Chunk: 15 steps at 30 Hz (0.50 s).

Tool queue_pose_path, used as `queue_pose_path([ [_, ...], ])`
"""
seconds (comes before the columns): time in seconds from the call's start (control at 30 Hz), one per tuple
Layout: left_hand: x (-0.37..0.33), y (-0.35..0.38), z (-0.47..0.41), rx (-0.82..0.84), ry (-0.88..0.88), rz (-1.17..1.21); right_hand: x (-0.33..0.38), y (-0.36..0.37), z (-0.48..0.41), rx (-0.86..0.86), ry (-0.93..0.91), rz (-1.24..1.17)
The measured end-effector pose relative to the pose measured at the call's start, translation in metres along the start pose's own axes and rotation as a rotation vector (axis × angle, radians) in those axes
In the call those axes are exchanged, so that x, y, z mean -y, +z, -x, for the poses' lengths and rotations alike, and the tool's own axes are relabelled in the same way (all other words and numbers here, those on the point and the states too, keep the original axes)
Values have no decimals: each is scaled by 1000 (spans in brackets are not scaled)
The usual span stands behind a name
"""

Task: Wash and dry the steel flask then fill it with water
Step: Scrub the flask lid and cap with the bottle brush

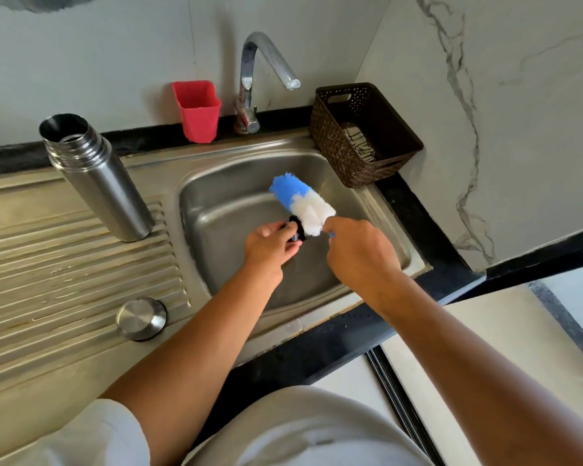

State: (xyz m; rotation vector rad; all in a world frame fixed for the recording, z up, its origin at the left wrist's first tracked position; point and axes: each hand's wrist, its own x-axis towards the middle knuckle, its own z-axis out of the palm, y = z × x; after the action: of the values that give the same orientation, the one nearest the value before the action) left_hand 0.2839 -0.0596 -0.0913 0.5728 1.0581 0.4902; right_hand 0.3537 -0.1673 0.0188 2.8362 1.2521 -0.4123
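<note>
The steel flask [96, 176] stands upright and uncapped on the ribbed drainboard, left of the sink basin [236, 196]. Its round steel cap [141, 318] lies on the drainboard nearer to me. Over the basin my right hand [357, 250] grips the handle of a blue-and-white bottle brush [302, 203], bristles pointing up and away. My left hand [270, 247] pinches a small black stopper-like part [297, 227] right against the white bristles. The tap [260, 75] shows no running water.
A red plastic cup [197, 111] stands behind the sink beside the tap base. A brown woven basket [364, 132] holding a cloth sits at the sink's back right corner. Marble-look walls close in behind and to the right. A black counter edge runs along the front.
</note>
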Motion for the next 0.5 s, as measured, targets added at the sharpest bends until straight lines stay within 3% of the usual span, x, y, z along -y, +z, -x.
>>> queue_pose_path([
  [0.1, -13, -11, -13, -51, -66, 176, -13, 7, 5, 45, 12, -171],
  [0.23, -16, -3, 6, 202, -109, 127, -24, 21, -15, 104, 157, -539],
  [0.33, -31, -16, 7, 217, 86, -95, -22, 36, -21, 251, 290, -918],
  [0.5, -67, -85, 15, 21, 395, -473, -5, 41, -25, 302, 305, -1038],
])
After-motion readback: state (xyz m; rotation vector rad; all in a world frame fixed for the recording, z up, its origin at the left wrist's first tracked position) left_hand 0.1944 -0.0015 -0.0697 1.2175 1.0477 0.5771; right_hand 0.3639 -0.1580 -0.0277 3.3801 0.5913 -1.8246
